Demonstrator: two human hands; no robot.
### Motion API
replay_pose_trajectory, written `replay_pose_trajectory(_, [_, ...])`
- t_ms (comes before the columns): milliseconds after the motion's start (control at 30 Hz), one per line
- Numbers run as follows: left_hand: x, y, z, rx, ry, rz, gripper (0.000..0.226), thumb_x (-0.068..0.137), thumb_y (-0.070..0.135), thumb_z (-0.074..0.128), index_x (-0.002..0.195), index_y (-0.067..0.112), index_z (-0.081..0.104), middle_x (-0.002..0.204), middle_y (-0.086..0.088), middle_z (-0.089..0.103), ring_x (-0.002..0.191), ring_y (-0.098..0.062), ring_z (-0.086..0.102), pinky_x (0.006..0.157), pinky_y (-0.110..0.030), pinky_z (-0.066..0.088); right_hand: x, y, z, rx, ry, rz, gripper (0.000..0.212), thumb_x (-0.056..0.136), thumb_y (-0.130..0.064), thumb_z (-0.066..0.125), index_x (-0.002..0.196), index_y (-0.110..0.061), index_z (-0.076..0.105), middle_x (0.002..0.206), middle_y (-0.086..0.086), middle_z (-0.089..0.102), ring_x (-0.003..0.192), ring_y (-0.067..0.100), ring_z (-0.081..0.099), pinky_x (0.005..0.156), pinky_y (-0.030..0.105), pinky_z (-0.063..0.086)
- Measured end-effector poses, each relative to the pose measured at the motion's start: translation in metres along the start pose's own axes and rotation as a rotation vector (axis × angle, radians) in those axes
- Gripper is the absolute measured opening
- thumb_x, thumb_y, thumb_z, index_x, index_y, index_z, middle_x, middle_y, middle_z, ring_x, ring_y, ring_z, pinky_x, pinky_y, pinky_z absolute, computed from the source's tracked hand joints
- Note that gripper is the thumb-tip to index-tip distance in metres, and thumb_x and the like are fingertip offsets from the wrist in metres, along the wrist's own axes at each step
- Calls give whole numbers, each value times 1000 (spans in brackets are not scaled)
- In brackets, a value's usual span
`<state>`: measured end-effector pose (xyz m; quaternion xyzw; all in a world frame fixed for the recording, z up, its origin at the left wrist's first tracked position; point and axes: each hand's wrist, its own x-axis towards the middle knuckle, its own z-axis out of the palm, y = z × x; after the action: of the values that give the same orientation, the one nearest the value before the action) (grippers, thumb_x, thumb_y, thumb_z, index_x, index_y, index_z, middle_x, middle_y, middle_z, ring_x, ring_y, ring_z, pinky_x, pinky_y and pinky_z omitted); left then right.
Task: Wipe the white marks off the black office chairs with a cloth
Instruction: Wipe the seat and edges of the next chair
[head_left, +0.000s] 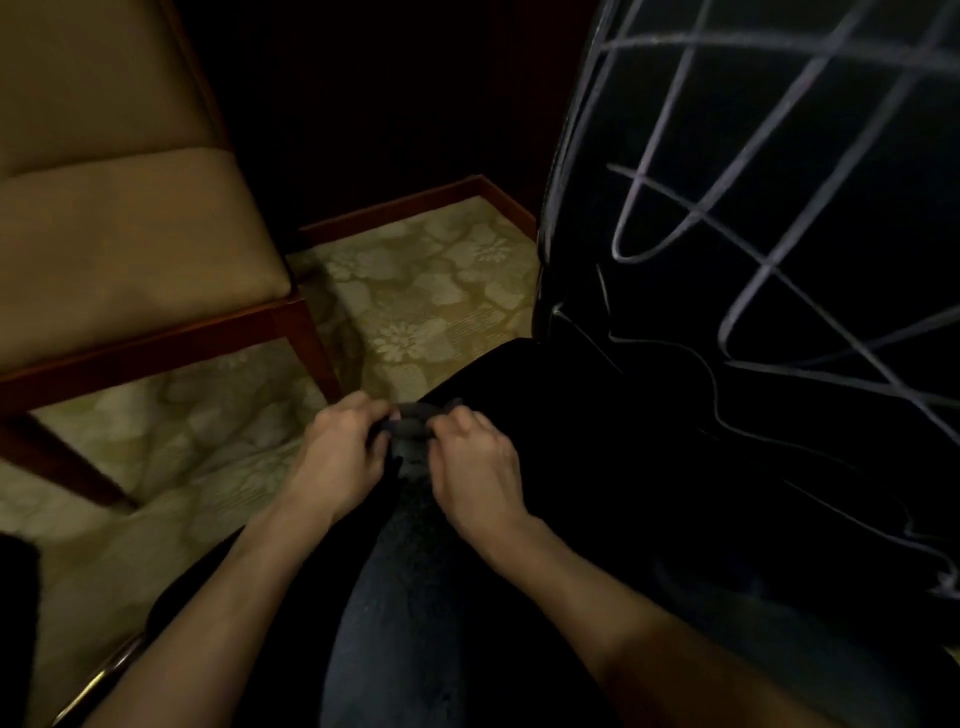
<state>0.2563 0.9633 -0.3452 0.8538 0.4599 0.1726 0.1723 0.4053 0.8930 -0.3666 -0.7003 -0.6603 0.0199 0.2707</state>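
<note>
- Head view: both hands meet low in the middle of the frame over a dark grey cloth (410, 457) that lies along the person's lap, near the front edge of the black office chair (779, 364)
- The left hand (340, 457) has its fingers curled in, pinching the upper left edge of the cloth; the right hand (475, 467) does the same on the upper right edge, so the two pinch the fabric between them
- The cloth looks soft and light, a limp knit that sags and bunches; I judge it will fold freely and needs gathering into a pad before it can rub with any pressure. The edges now pinched are a fair place to hold it for folding
- White marks (753, 182) cross the chair's back in looping, crossing lines, and thinner ones trail down over the seat; none appear wiped yet
- The chair's surface is too dark to tell its material, so how easily the marks lift is uncertain
- To the left stands a tan upholstered chair (130, 234) with a reddish wooden frame, on a floral-patterned carpet (415, 291)
</note>
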Motion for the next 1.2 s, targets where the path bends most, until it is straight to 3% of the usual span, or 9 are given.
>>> replay_pose_trajectory(167, [-29, -15, -15, -23, -4, -64, 21, 81, -7, 68, 96, 6, 74, 88, -14, 67, 85, -35, 66, 77, -30, 45, -14, -22, 7, 26, -63, -106, 5, 83, -12, 67, 87, -11, 64, 86, 8, 60, 79, 27, 59, 61, 33, 50])
replay_pose_trajectory(367, [-5, -37, -8, -152, -82, -406, 23, 94, 11, 61, 115, 13, 73, 114, -14, 72, 112, -28, 64, 87, -25, 45, 40, -44, 20, -63, -134, -15, 17, 97, -12, 48, 111, -10, 58, 119, 11, 57, 114, 31, 49, 92, 37, 40])
replay_pose_trajectory(467, [-32, -42, -12, -179, -84, -489, 25, 96, 15, 62, 118, 16, 72, 115, -10, 71, 112, -25, 64, 80, -19, 40, 29, -53, 27, -65, -206, -89, 13, 97, -10, 49, 107, -12, 57, 116, 9, 56, 110, 29, 48, 86, 37, 40])
replay_pose_trajectory(633, [-86, -41, -20, -205, -38, -586, 25, 92, 12, 62, 114, 12, 73, 114, -13, 72, 110, -27, 64, 93, -29, 49, 0, -74, 26, -30, -248, -237, 12, 96, -13, 49, 105, -10, 57, 113, 11, 54, 103, 32, 48, 78, 41, 40])
replay_pose_trajectory(733, [-125, -38, -25, -310, -11, -632, 14, 91, 4, 61, 94, 12, 72, 96, -12, 73, 92, -23, 66, 78, -30, 51, -27, -89, 24, 28, -241, -339, 14, 93, -12, 53, 104, -8, 60, 110, 13, 56, 97, 34, 51, 78, 42, 43])
replay_pose_trajectory(833, [-168, -25, -30, -219, -9, -653, 17, 92, 7, 61, 100, 18, 71, 91, -1, 68, 88, -16, 61, 69, -21, 39, -62, -98, 27, 80, -219, -415, 8, 90, -11, 59, 98, -10, 62, 101, 11, 58, 89, 32, 54, 71, 42, 51])
replay_pose_trajectory(1033, [-230, 15, -41, -72, 417, -494, 18, 88, 12, 71, 103, 21, 69, 106, 3, 55, 99, -19, 62, 88, -32, 52, -98, -98, -15, 176, -20, -488, 20, 93, -23, 50, 97, -16, 69, 95, 2, 62, 83, 26, 57, 68, 38, 45])
replay_pose_trajectory(1133, [-234, 58, -47, -420, 544, -471, 19, 89, 7, 71, 99, 22, 67, 111, 3, 58, 112, -8, 56, 93, -17, 44, -104, -92, -56, 251, 89, -474, 19, 90, -22, 58, 103, -18, 72, 112, 1, 65, 98, 26, 56, 79, 40, 44])
replay_pose_trajectory(1200, [-235, 86, -51, -949, 521, -516, 16, 89, 4, 69, 98, 16, 63, 98, 5, 67, 94, -5, 64, 77, -13, 49, -111, -85, -70, 305, 87, -402, 20, 89, -23, 59, 103, -17, 72, 133, 11, 57, 121, 31, 48, 98, 41, 43])
